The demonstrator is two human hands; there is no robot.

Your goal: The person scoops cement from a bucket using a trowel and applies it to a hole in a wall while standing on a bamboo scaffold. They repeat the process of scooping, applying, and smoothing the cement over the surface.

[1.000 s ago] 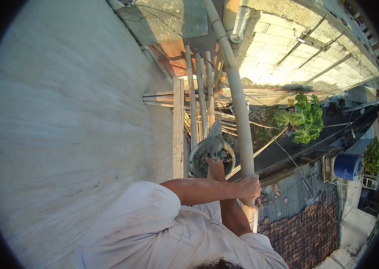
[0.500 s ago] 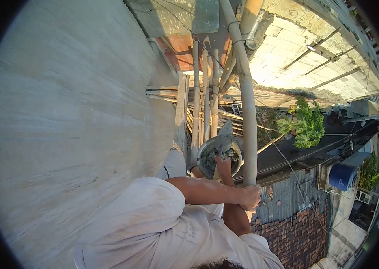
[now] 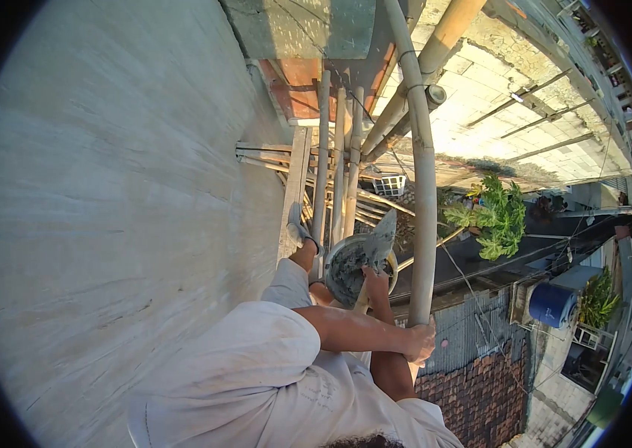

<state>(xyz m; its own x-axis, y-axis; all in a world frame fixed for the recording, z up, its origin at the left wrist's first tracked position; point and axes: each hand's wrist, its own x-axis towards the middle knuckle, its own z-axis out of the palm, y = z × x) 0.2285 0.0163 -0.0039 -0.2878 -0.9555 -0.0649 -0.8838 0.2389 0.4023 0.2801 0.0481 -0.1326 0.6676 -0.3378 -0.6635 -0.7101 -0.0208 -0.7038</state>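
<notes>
My left hand [image 3: 420, 342] is closed around an upright bamboo pole [image 3: 424, 187] of the scaffold. My right hand [image 3: 376, 282] grips the handle of a trowel [image 3: 383, 231], whose grey blade sticks up over the rim of a round bucket [image 3: 338, 272] holding wet mortar. The bucket sits on the bamboo poles just in front of my knee. My leg and shoe [image 3: 297, 228] rest on a wooden plank [image 3: 293, 179] beside the wall.
A plastered grey wall [image 3: 107, 187] fills the left side. Several bamboo poles [image 3: 335, 149] form the scaffold floor. Far below lie tiled roofs [image 3: 480, 381], a blue water tank [image 3: 551, 305], a leafy plant [image 3: 495, 213] and overhead wires.
The view has tilted so my leg and shoe now show on the plank. My right hand with the trowel sits slightly lower and closer to the bucket's right rim. My left hand stays on the pole.
</notes>
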